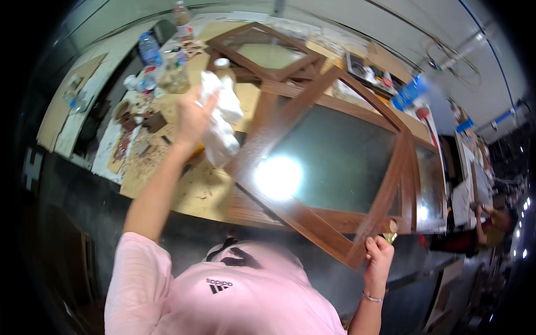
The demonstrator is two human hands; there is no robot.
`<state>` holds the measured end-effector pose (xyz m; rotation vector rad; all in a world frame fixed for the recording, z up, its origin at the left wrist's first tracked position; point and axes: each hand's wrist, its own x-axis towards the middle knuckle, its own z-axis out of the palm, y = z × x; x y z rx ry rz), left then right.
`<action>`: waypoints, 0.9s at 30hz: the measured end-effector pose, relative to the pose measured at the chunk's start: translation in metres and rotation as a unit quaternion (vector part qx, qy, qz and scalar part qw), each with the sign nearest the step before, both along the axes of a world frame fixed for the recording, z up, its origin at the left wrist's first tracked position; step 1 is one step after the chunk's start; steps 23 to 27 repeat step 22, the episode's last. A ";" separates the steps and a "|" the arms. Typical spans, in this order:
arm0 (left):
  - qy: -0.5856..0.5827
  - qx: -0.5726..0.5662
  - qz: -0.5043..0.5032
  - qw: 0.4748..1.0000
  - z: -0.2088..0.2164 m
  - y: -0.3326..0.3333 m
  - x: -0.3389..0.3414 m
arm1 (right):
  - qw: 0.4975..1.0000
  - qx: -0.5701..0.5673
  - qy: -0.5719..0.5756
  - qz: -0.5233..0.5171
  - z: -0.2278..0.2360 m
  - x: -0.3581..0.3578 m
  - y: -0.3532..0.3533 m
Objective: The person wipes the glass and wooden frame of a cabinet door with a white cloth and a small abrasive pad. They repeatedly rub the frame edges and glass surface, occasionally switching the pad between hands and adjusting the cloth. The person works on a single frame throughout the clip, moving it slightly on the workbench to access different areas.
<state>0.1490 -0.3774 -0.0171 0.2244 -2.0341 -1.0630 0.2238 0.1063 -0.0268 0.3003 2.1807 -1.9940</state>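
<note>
My left hand is closed on a bunched white cloth, raised over the workbench left of the frames. My right hand grips the near right corner of a brown wooden frame, fingers wrapped on its edge. That frame is tilted and turned askew over another brown glazed wooden frame on the bench. A bright light reflects in the glass within the frame's outline; which frame this pane belongs to I cannot tell. Beside my right fingers is a small yellowish thing, too small to name.
More glazed frames lie at the far side of the bench. Bottles, wood shavings and scraps crowd the left. A blue-wrapped bottle stands far right, near a tray of odds and ends. Another person is at the right.
</note>
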 end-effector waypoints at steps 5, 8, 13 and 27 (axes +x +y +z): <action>-0.209 -0.038 -0.054 0.976 -0.118 0.003 0.049 | 0.993 0.096 0.056 0.033 0.002 -0.003 0.002; -0.228 0.084 0.034 0.969 -0.142 -0.011 0.088 | 0.980 0.172 0.095 -0.013 0.005 0.002 0.008; -0.240 0.118 0.224 0.937 -0.181 -0.084 0.148 | 0.960 0.208 0.183 -0.035 0.046 0.018 -0.007; -0.289 -0.027 0.217 0.932 -0.197 -0.175 0.166 | 0.864 0.181 0.341 0.322 0.056 0.038 -0.183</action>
